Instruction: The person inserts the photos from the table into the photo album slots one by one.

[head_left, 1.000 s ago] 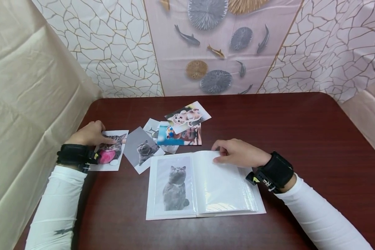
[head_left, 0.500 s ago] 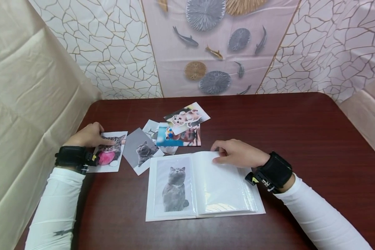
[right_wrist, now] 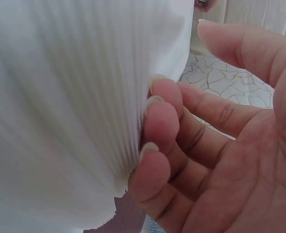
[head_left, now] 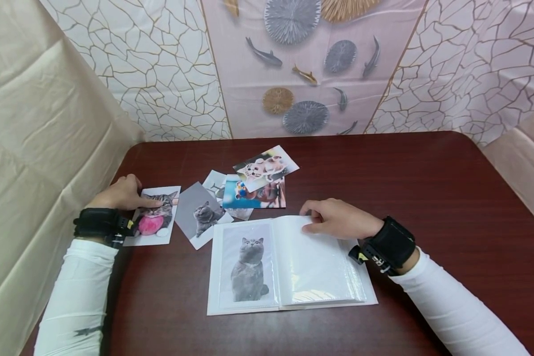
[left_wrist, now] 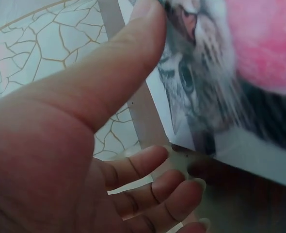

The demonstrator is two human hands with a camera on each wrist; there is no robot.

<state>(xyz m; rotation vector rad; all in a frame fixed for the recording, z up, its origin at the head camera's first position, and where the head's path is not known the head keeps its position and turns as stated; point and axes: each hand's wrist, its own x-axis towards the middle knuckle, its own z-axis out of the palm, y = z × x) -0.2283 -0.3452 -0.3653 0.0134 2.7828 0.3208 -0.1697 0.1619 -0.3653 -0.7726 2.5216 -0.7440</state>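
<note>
2 hands, well apart, over a dk red-brown bench [head_left: 405, 173]. the l hand [head_left: 120, 194] is at the bench's l side, on a tabby pic [head_left: 153, 222] w/ a pink ball that lies flat there: thumb straight out over its face, other fingers loosely bent by its upper l corner, wide gap betw thumb & fingers per the l wrist view; can't tell if any fingertip is under the pic. the r hand [head_left: 340, 217] is at the top edge of an open album [head_left: 289, 277], fingers curled on the fanned leaves & holding them at the edge. album lies nr the middle of the bench; its l pocket has a grey cat pic [head_left: 250, 272], its r pocket [head_left: 320, 267] is plain white w/ some glare. betw tabby pic & album, a grey-backdrop pic [head_left: 204, 215] lies at a slant; can't tell if it touches the album. just above, a blue pic [head_left: 253, 200] overlaps a pale pic [head_left: 213, 181], & a top pic [head_left: 267, 167] lies tilted over the blue one's upper edge. both wrists have blk straps [head_left: 391, 242], both arms white sleeves [head_left: 458, 301]. behind the bench: a crackle-pattern cloth [head_left: 160, 74] w/ a pinkish panel [head_left: 249, 113].
</note>
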